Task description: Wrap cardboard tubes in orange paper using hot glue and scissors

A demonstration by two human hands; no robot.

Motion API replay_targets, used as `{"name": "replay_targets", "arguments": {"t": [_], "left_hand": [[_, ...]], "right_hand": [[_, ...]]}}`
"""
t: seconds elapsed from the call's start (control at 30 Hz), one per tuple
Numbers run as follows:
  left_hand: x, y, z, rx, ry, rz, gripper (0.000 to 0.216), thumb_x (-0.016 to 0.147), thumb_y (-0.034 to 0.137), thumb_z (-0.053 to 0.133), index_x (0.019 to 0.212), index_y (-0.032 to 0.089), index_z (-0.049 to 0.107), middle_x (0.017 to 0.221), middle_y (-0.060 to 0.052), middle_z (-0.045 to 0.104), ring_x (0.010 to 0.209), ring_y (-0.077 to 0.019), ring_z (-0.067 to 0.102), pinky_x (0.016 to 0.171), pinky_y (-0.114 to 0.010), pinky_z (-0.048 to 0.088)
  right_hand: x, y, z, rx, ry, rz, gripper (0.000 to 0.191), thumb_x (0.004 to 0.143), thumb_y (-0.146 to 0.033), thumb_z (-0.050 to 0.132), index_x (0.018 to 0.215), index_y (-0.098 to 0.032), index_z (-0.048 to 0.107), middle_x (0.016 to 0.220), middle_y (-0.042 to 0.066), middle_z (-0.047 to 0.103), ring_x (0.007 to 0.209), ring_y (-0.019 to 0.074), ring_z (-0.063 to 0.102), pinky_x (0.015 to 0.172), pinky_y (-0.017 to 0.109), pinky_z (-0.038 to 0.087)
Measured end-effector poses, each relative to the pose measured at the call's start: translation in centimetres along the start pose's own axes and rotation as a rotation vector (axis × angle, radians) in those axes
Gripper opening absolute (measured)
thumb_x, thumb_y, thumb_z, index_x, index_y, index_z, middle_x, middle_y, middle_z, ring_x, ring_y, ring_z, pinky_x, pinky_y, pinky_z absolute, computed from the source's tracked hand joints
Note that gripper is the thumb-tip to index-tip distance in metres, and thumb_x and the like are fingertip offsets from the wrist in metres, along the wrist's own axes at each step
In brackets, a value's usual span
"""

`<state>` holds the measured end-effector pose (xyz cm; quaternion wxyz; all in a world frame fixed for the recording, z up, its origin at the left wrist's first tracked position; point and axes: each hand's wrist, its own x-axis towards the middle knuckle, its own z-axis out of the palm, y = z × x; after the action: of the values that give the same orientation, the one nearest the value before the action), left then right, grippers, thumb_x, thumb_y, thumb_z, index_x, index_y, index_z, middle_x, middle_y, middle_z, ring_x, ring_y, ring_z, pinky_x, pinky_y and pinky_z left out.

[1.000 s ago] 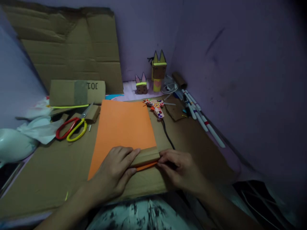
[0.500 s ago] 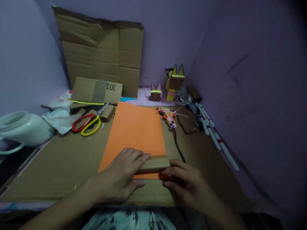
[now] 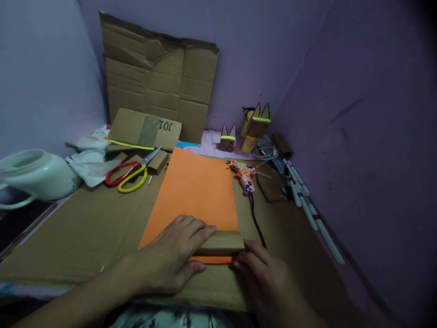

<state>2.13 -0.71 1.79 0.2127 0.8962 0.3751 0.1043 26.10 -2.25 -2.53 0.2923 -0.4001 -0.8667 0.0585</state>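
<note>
A sheet of orange paper (image 3: 198, 191) lies on the cardboard-covered table. Across its near end rests a tan, folded-looking cardboard tube (image 3: 223, 243). My left hand (image 3: 175, 255) presses over the tube's left part, fingers on top and thumb at the near side, which hides that end. At the tube's right end, my right hand (image 3: 262, 273) pinches the near right edge of the orange paper, its fingertips close to the tube. The paper's near edge is lifted slightly along the tube.
Scissors (image 3: 131, 173) with red and yellow handles lie at the left, near a white pitcher (image 3: 41, 175). A patterned glue gun (image 3: 244, 174) with a black cord sits right of the paper. Cardboard animal figures (image 3: 254, 130) stand behind. White markers (image 3: 322, 234) lie along the right wall.
The view has shifted a little. My right fingers have closed on the paper's near right edge, which is now raised toward the tube. The left hand stays on the tube.
</note>
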Motion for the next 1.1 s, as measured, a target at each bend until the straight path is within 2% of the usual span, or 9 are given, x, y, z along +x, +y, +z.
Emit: {"name": "replay_targets", "arguments": {"t": [0.17,0.4,0.53,0.67,0.83,0.97,1.1], "left_hand": [[0.1,0.0,0.0,0.016,0.024,-0.017,0.06,0.079,0.019,0.058,0.135,0.015,0.035,0.122,-0.014,0.046,0.108,-0.0275,0.043,0.093,-0.045,0.041],[0.6,-0.1,0.1,0.021,0.078,-0.017,0.053,0.078,0.012,0.053,0.13,0.015,0.043,0.113,-0.013,0.054,0.099,-0.0259,0.049,0.086,-0.044,0.045],[0.9,0.1,-0.1,-0.013,0.108,-0.061,0.047,0.078,0.013,0.053,0.125,0.017,0.05,0.109,-0.011,0.059,0.095,-0.0245,0.053,0.084,-0.043,0.046],[1.2,0.3,-0.3,-0.04,0.099,-0.114,0.043,0.078,0.015,0.053,0.121,0.02,0.055,0.108,-0.008,0.061,0.094,-0.0236,0.055,0.083,-0.042,0.046],[1.4,0.2,-0.4,-0.076,0.058,-0.135,0.043,0.078,0.013,0.053,0.119,0.023,0.055,0.106,-0.005,0.062,0.094,-0.0229,0.055,0.084,-0.04,0.044],[1.5,0.3,-0.8,-0.082,0.031,-0.165,0.041,0.079,0.015,0.054,0.119,0.024,0.055,0.106,-0.004,0.062,0.095,-0.0228,0.055,0.084,-0.04,0.044],[1.9,0.5,-1.1,-0.09,0.015,-0.161,0.038,0.078,0.014,0.055,0.114,0.025,0.058,0.102,-0.003,0.063,0.093,-0.0215,0.056,0.083,-0.038,0.044]], "right_hand": [[-0.5,0.4,0.6,-0.025,-0.034,0.048,0.016,0.091,-0.015,0.04,0.085,-0.021,0.054,0.086,0.01,0.069,0.078,0.0196,0.071,0.061,0.025,0.054],[-0.1,0.0,0.4,0.158,0.013,0.147,0.014,0.091,-0.015,0.041,0.086,-0.023,0.051,0.074,0.003,0.067,0.06,0.014,0.067,0.053,0.021,0.05],[0.1,-0.5,0.1,0.341,0.083,0.321,0.007,0.089,-0.021,0.05,0.091,-0.024,0.055,0.075,0.001,0.069,0.063,0.0143,0.068,0.056,0.02,0.052],[0.2,-0.6,0.2,0.648,0.078,0.539,0.034,0.078,-0.023,0.063,0.109,-0.022,0.051,0.089,0.004,0.07,0.063,0.015,0.066,0.059,0.025,0.055],[1.5,-0.9,0.3,0.91,0.0,0.745,0.049,0.073,-0.024,0.063,0.119,-0.019,0.045,0.091,0.008,0.07,0.073,0.0196,0.068,0.058,0.029,0.054],[3.1,-1.7,0.1,1.068,-0.018,0.898,0.058,0.064,-0.023,0.067,0.118,-0.02,0.044,0.082,0.003,0.067,0.052,0.0142,0.062,0.04,0.023,0.046],[4.2,-2.5,0.3,1.102,0.013,1.016,0.061,0.058,-0.025,0.069,0.114,-0.019,0.045,0.07,-0.003,0.062,0.042,0.0109,0.056,0.036,0.021,0.042]]}}
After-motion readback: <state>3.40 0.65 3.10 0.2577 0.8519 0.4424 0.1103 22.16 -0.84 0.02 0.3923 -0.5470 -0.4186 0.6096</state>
